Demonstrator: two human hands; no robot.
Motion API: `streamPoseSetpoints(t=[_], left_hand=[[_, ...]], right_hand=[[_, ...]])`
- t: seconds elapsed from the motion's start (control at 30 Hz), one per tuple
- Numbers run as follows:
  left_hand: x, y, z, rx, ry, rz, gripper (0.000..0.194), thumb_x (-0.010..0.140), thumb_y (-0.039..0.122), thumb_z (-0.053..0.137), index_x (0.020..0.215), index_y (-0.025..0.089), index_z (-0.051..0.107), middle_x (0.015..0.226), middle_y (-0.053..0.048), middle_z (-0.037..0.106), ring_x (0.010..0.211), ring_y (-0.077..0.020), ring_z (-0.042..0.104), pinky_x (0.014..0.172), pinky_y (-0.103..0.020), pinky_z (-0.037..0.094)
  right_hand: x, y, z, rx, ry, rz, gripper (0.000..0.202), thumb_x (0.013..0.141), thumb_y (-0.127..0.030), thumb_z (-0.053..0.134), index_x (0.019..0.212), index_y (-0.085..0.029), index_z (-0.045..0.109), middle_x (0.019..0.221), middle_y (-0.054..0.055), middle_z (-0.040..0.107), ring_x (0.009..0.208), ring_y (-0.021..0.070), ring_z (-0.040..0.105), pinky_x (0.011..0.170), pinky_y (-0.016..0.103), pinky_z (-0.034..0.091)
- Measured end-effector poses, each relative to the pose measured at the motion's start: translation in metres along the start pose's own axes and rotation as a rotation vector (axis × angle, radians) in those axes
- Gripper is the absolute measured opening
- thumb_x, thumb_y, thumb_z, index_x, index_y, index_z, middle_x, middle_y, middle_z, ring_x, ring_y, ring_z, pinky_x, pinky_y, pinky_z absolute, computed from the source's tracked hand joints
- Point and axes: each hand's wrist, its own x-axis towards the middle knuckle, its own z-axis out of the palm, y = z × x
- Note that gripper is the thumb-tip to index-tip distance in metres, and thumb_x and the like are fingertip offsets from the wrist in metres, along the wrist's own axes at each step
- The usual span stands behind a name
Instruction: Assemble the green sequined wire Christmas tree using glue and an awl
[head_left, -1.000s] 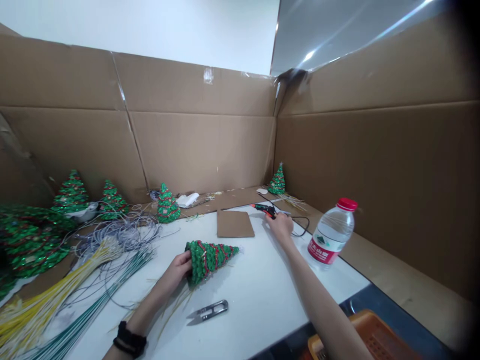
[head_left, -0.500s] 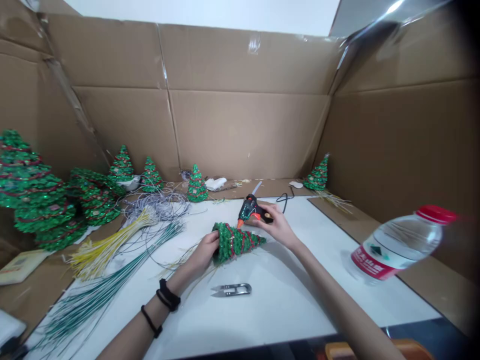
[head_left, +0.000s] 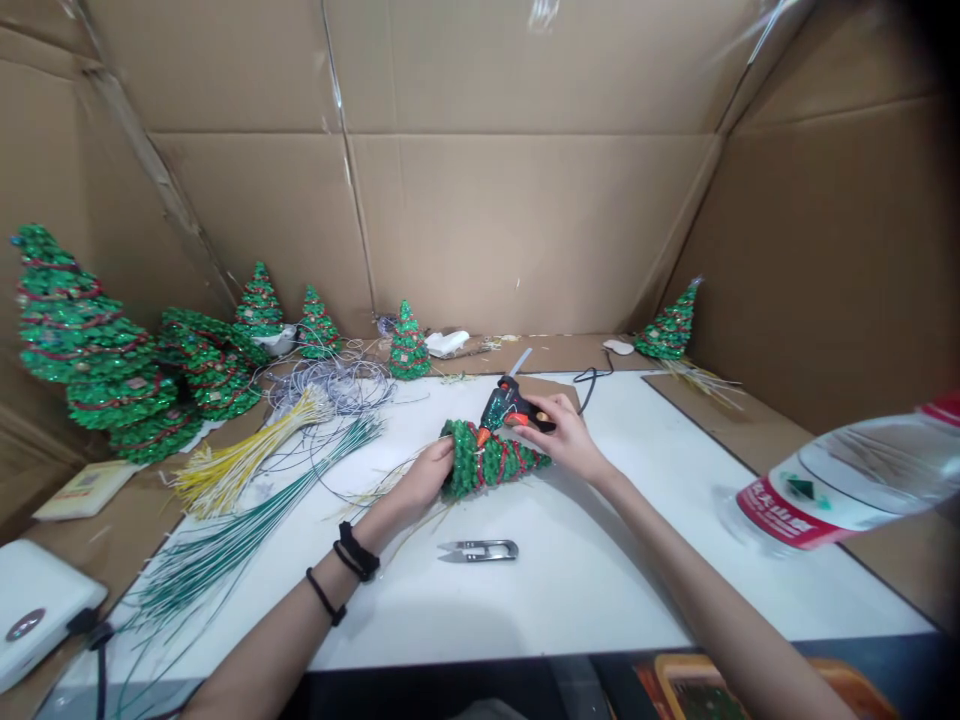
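Observation:
A small green tree with red garland (head_left: 491, 465) lies on its side above the white tabletop, its tip toward the right. My left hand (head_left: 426, 474) grips it at the wide base; some fingertips are hidden behind it. In my right hand (head_left: 561, 430) is a black glue gun with an orange nozzle and trigger (head_left: 501, 408). The nozzle points down and meets the tree's upper side near the base. Silver thread snips (head_left: 480, 551) lie on the table just below the tree.
Green wires (head_left: 247, 545), yellow-white stems (head_left: 240, 458) and tangled pale wire (head_left: 330, 385) lie at left. Several decorated trees (head_left: 105, 355) stand beyond them, another (head_left: 670, 325) at back right. A water bottle (head_left: 840, 490) is at right, a white device (head_left: 45, 605) at left. Cardboard walls surround the table (head_left: 570, 600).
The view has tilted down and shifted left. The glue gun's nozzle has come down onto the tree, lower against its side than before. Both hands keep their holds.

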Motion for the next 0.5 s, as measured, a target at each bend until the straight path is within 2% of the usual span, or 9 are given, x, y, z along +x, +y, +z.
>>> streamPoseSetpoints(t=[0.23, 0.5], left_hand=[[0.001, 0.008, 0.0, 0.013, -0.056, -0.009, 0.046, 0.072, 0.052, 0.06, 0.097, 0.013, 0.067, 0.098, -0.007, 0.069, 0.088, -0.0218, 0.06, 0.083, -0.033, 0.044], [-0.002, 0.013, 0.001, 0.056, -0.051, 0.006, 0.047, 0.074, 0.053, 0.057, 0.097, 0.013, 0.067, 0.098, -0.008, 0.069, 0.087, -0.0225, 0.06, 0.083, -0.034, 0.044]], right_hand=[[0.0, 0.001, 0.001, 0.024, -0.012, 0.013, 0.051, 0.076, -0.044, 0.062, 0.119, -0.018, 0.056, 0.093, 0.008, 0.046, 0.09, 0.0223, 0.051, 0.088, 0.041, 0.046], [0.0, 0.002, 0.0, 0.02, -0.027, 0.011, 0.049, 0.077, -0.044, 0.061, 0.118, -0.018, 0.056, 0.093, 0.008, 0.047, 0.091, 0.0237, 0.051, 0.088, 0.042, 0.045]])
